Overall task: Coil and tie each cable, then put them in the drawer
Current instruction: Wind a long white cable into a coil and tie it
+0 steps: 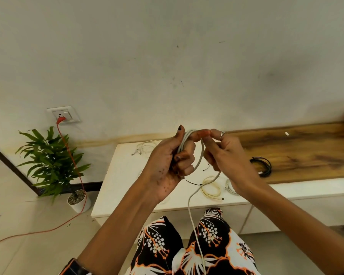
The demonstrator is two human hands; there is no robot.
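Cable work from where I watch: the grey cable (200, 155) looks light and limp, soft enough to bend round fingers yet springy enough, I judge, to uncoil if the grip slackens. Its jacket seems smooth, so a loose pinch could let loops slide. I would hold it where the loops bunch together, not on the free tail.

My left hand (168, 165) is clenched round that bunch, fingers curled over several turns, thumb up. My right hand (224, 155) pinches the next loop just at 3 o'clock of the left, leading it over the top. Both are raised above the white tabletop (115, 175).

It is pale grey, thin, round in section, and its tail hangs down toward 6 o'clock between my knees; its end is out of view.

On the tabletop lie a cream cable (212, 188) at 5 o'clock of my hands, another pale one (145, 147) at 9 o'clock, and a black coil (263, 165) at 3 o'clock.
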